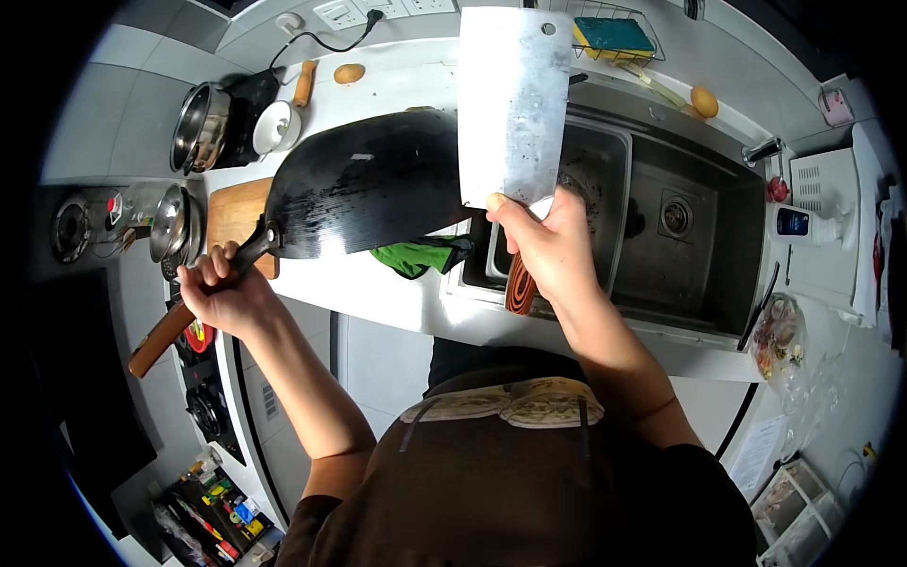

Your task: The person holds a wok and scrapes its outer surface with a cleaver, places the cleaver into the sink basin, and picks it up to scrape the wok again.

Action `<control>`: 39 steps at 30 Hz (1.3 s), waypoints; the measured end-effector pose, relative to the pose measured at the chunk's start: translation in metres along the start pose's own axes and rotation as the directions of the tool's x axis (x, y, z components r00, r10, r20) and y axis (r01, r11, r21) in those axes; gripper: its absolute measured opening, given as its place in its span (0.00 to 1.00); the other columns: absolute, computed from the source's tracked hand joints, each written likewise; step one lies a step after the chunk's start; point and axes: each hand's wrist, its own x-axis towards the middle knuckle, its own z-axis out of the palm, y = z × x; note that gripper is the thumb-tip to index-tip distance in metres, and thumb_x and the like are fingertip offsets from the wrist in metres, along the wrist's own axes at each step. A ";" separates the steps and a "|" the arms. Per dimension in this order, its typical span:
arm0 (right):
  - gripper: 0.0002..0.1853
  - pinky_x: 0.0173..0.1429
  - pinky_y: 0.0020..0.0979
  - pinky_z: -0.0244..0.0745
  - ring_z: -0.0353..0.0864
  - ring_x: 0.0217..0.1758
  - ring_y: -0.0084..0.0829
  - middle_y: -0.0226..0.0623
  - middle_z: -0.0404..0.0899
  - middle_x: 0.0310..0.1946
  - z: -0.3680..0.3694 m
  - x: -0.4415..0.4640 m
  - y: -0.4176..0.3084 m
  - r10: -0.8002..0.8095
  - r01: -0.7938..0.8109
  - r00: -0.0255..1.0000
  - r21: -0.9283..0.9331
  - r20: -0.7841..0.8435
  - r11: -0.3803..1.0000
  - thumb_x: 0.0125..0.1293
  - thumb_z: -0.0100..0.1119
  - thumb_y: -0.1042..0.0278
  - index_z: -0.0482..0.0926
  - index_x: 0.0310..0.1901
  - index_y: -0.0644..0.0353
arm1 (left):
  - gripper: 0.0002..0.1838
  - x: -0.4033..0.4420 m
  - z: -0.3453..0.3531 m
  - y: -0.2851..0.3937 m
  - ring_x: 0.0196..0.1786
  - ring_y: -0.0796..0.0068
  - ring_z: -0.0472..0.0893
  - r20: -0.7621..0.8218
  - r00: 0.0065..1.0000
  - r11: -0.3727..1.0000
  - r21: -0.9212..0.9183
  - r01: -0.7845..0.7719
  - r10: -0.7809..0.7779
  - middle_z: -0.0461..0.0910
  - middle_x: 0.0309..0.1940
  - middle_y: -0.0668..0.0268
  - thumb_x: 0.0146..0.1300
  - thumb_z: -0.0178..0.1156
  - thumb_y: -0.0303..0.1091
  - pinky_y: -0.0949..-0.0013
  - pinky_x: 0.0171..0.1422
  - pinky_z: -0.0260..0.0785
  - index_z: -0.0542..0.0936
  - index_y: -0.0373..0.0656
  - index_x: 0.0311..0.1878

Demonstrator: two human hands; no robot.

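Black wok [368, 189], brown wok handle [161, 338]; silver-grey cleaver [512, 104], dark-lined brown grip [519, 286]; green-and-black cloth [414, 256]; yellow sponge [605, 51], teal-topped.

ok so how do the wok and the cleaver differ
The wok is blackened, while the cleaver has a bright silvery blade. The wok is broad and curved; the cleaver's blade is flat and roughly rectangular, with a small hole. The left hand holds the wok, the right hand the cleaver. Both have brown handles.
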 end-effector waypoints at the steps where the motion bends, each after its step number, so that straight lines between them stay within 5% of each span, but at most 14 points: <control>1: 0.04 0.21 0.19 0.60 0.65 0.17 0.14 0.29 0.76 0.22 0.003 -0.002 -0.001 -0.001 0.001 1.000 0.002 0.004 1.000 0.58 0.59 0.73 0.77 0.32 0.65 | 0.19 0.000 0.001 0.000 0.19 0.78 0.61 0.000 1.000 1.000 0.000 0.000 0.000 0.58 0.13 0.73 0.62 0.53 0.37 0.70 0.34 0.61 0.59 0.49 0.17; 39: 0.05 0.20 0.20 0.58 0.65 0.16 0.15 0.31 0.76 0.22 0.003 0.002 -0.002 -0.001 0.001 1.000 0.051 0.006 0.999 0.58 0.60 0.73 0.77 0.31 0.66 | 0.20 -0.006 0.006 0.000 0.19 0.78 0.63 -0.055 0.998 1.000 0.011 -0.016 0.016 0.59 0.13 0.73 0.62 0.54 0.37 0.70 0.33 0.61 0.60 0.49 0.16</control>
